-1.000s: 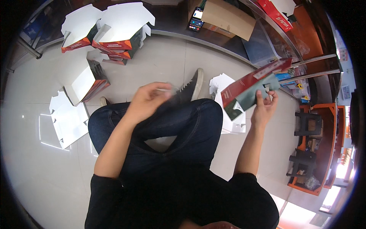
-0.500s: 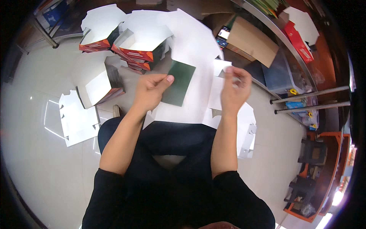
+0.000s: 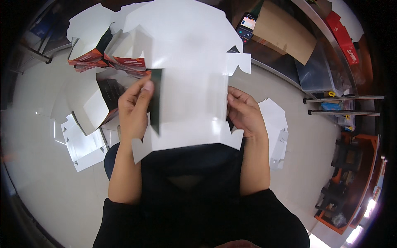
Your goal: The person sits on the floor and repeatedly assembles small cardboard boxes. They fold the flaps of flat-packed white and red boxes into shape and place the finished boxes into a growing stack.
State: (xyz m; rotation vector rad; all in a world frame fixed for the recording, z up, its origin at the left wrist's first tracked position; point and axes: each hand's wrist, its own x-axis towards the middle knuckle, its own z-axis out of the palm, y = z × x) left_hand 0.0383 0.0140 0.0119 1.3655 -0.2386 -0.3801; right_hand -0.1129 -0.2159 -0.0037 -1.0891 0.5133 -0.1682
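A large white cardboard box blank (image 3: 192, 93) lies over my lap, its inner side up, with cut tabs at its corners. Along its left edge a dark green side panel (image 3: 156, 103) stands up, seen nearly edge-on. My left hand (image 3: 134, 109) pinches this panel, thumb in front and fingers mostly behind. At the opposite edge my right hand (image 3: 245, 110) is closed on the blank's right side, its fingers partly hidden behind it.
Several red and black open boxes (image 3: 89, 58) stand far left, with a larger open box (image 3: 95, 105) nearer. Flat white blanks (image 3: 82, 142) (image 3: 273, 124) lie on either side. At far right are a phone (image 3: 247, 25), a brown carton (image 3: 285, 31) and metal bars (image 3: 345, 99).
The green panel has swung from lying over the white blank to standing at its left edge. My left hand moved left with it; my right hand came down onto the right edge.
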